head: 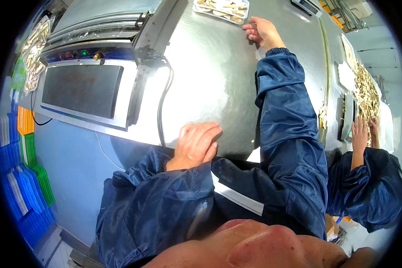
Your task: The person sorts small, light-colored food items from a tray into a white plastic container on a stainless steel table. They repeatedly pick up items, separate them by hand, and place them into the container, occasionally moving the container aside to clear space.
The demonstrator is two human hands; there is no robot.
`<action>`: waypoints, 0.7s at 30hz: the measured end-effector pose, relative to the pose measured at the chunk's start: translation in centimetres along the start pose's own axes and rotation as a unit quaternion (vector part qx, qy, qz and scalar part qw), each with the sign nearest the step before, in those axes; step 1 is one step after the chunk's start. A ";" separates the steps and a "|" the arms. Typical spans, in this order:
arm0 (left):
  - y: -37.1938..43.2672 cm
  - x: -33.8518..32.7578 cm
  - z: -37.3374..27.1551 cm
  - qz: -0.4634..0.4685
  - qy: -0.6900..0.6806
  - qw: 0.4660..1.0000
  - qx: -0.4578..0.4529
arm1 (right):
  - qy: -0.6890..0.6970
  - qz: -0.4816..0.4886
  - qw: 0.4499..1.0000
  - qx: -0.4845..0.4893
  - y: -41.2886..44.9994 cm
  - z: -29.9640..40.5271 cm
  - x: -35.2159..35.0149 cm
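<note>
My right hand [262,33] is stretched out across the steel table [201,87], its fingers loosely curled with nothing visible in them. Just beyond its fingertips stands a stack of clear plastic trays [221,12] holding what look like sliced mushrooms; I cannot tell whether the fingers touch the trays. My left hand [197,143] rests palm down by the table's near edge, fingers lightly bent and the thumb a little apart, holding nothing. Left of it lies a black power cable [164,97], which runs from a film wrapping machine [90,55] with a dark flat plate [82,88].
Filled trays [35,53] are piled beyond the machine, above blue crates [23,191] and green crates [42,181]. At right, a co-worker's hands [360,134] are at a mushroom heap [366,88] beside a scale [347,115]. Another scale [306,6] stands at the far side.
</note>
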State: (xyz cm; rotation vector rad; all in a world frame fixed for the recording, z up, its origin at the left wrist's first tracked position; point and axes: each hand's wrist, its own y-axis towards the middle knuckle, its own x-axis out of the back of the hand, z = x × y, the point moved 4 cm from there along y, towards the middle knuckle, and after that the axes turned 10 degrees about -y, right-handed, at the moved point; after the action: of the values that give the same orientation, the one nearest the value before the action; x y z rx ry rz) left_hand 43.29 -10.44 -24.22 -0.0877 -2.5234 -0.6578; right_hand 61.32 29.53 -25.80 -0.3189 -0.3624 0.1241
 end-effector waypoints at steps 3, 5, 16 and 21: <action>0.0 0.2 -0.3 -0.003 0.004 1.000 0.006 | 0.036 0.045 0.998 0.004 -0.5 0.7 -1.9; 0.1 0.1 -0.3 -0.011 0.001 1.000 0.002 | 0.048 0.043 0.998 0.011 -0.6 1.4 -2.3; -0.2 0.6 -0.2 0.002 -0.027 1.000 -0.015 | 0.051 0.047 0.997 0.043 1.4 1.3 -3.0; -0.7 1.0 0.7 0.009 -0.063 0.998 -0.013 | 0.048 0.047 0.997 0.037 -5.1 -1.9 -0.2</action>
State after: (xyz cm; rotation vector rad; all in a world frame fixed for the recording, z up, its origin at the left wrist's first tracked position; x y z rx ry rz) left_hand 42.02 -10.75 -24.53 -0.1645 -2.6315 -0.6972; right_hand 62.17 24.14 -25.89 -0.2684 -0.2473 0.2130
